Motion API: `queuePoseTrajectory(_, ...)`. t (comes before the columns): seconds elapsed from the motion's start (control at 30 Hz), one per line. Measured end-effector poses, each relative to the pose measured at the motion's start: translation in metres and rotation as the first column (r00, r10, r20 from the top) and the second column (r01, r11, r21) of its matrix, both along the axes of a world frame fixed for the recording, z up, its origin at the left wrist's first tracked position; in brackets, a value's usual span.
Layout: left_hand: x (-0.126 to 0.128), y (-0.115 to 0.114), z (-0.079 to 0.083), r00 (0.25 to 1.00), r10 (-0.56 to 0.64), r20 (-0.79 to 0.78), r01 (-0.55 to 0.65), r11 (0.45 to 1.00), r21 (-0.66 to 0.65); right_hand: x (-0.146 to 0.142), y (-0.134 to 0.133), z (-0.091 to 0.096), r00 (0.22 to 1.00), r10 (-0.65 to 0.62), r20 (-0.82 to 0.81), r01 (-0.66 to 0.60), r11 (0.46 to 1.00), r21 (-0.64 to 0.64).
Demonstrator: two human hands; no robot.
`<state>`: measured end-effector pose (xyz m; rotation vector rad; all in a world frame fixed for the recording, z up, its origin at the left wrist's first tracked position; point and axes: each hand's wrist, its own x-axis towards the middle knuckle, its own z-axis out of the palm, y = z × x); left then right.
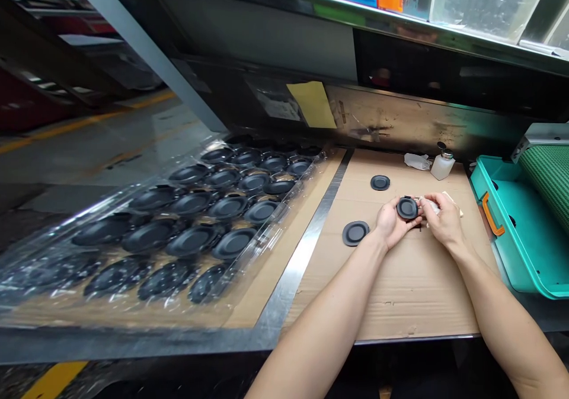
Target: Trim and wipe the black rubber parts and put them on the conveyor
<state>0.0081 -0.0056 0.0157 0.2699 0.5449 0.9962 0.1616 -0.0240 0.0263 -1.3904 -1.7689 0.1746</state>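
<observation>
My left hand (391, 224) holds a small black plastic lid-like part (407, 208), its ringed face turned up. Close by on the right, my right hand (444, 218) pinches a crumpled white cloth or tissue (430, 205) at the part's edge. Two similar black parts lie on the cardboard: one (355, 233) just left of my left wrist, another (380, 182) farther back. To the left, a clear plastic tray (271, 233) carries rows of several more black parts (233, 243).
A teal bin (515, 251) with an orange handle (492, 214) stands at the right, beside a green conveyor belt (549, 168). Behind my hands are a small white pump bottle (443, 165) and a white crumpled wipe (416, 161). A metal strip (306, 251) crosses the cardboard-covered table.
</observation>
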Motion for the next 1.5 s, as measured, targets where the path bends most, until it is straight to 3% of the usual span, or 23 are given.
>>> queuePoseTrajectory(0.27, 0.021, -0.013, 0.001, 0.998, -0.005, 0.062, 0.002, 0.999, 0.049, -0.017, -0.005, -0.015, 0.977, -0.143, 0.156, 0.142, 0.99, 0.019)
queuePoseTrajectory(0.5, 0.012, -0.006, -0.002, 0.993, 0.039, 0.116, -0.041, 0.999, 0.014, -0.02, -0.012, -0.011, 0.965, 0.114, 0.236, -0.101, 0.993, -0.065)
queuePoseTrajectory(0.63, 0.015, -0.007, -0.002, 0.991, 0.014, 0.134, -0.016, 1.0, 0.012, -0.015, -0.011, -0.006, 0.932, -0.059, 0.358, 0.074, 0.997, -0.026)
queuePoseTrajectory(0.7, 0.018, -0.008, -0.003, 0.992, 0.002, 0.129, -0.006, 1.0, 0.03, -0.016, -0.011, -0.006, 0.928, -0.095, 0.36, 0.1, 0.995, 0.006)
queuePoseTrajectory(0.83, 0.014, -0.005, -0.005, 0.995, 0.033, 0.096, -0.034, 0.999, 0.012, -0.019, -0.012, -0.005, 0.917, 0.09, 0.388, -0.069, 0.995, -0.068)
queuePoseTrajectory(0.9, 0.011, -0.004, -0.005, 0.995, 0.054, 0.084, -0.053, 0.999, -0.008, -0.018, -0.013, -0.005, 0.899, 0.078, 0.432, -0.038, 0.994, -0.1)
queuePoseTrajectory(1.0, 0.012, -0.004, -0.004, 0.994, 0.069, 0.086, -0.069, 0.998, -0.002, -0.017, -0.013, -0.004, 0.893, -0.057, 0.447, 0.099, 0.993, -0.07)
queuePoseTrajectory(1.2, 0.011, -0.003, -0.002, 0.993, 0.109, 0.048, -0.108, 0.994, -0.014, -0.019, -0.016, -0.007, 0.9, 0.103, 0.424, -0.064, 0.992, -0.105)
queuePoseTrajectory(1.37, -0.009, 0.007, -0.001, 0.983, 0.181, 0.024, -0.182, 0.983, 0.01, -0.007, -0.012, 0.001, 0.914, 0.012, 0.406, 0.059, 0.985, -0.162)
queuePoseTrajectory(1.5, -0.014, 0.006, 0.002, 0.987, 0.156, 0.037, -0.157, 0.987, 0.02, 0.018, -0.003, 0.002, 0.891, -0.266, 0.368, 0.297, 0.954, -0.03)
